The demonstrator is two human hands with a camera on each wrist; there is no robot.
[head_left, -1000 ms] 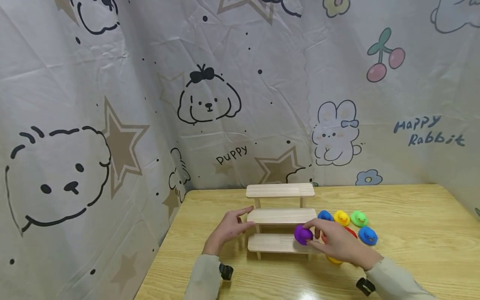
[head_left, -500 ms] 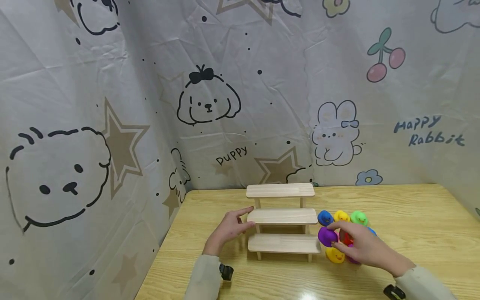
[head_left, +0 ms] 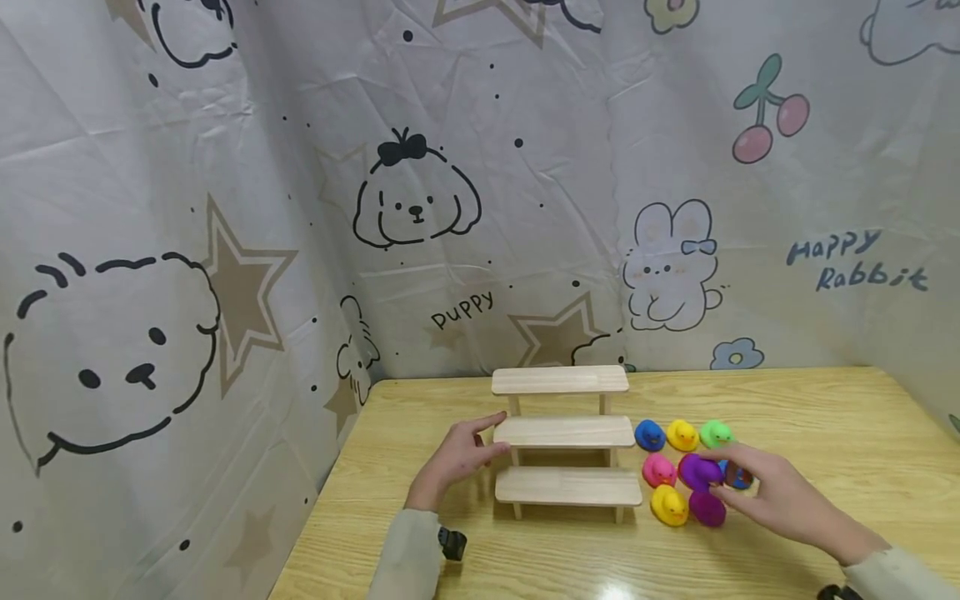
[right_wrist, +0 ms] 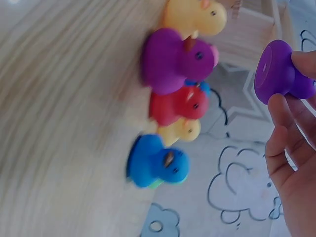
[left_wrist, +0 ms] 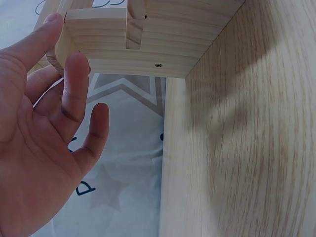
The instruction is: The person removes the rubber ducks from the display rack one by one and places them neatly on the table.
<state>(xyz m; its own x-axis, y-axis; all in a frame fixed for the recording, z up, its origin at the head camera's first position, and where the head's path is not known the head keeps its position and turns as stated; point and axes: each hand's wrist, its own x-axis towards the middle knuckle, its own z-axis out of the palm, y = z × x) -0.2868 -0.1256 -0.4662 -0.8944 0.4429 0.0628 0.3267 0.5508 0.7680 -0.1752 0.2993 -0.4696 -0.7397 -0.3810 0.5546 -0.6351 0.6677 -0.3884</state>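
My left hand (head_left: 457,454) holds the left end of the middle board of a three-step wooden display shelf (head_left: 564,432), thumb and forefinger at its corners. Close up in the left wrist view, its fingertips (left_wrist: 53,20) rest at the board's edge. With thumb and fingers my right hand (head_left: 783,492) pinches a purple rubber duck (head_left: 696,472), raised above the other ducks. The right wrist view shows this duck's flat base (right_wrist: 269,69) turned towards the table side, off the tabletop. Below it stand a second purple duck (head_left: 707,508) and a red duck (right_wrist: 173,106), mostly hidden in the head view.
Around the held duck stand a pink duck (head_left: 659,470), two yellow ducks (head_left: 682,435), a green duck (head_left: 716,433) and two blue ducks (head_left: 649,435), all right of the shelf. A printed curtain (head_left: 480,250) hangs behind the wooden table (head_left: 840,467).
My right hand has carried the purple duck rightward from over the shelf's lowest board to above the group of ducks. The left hand has stayed at the shelf.
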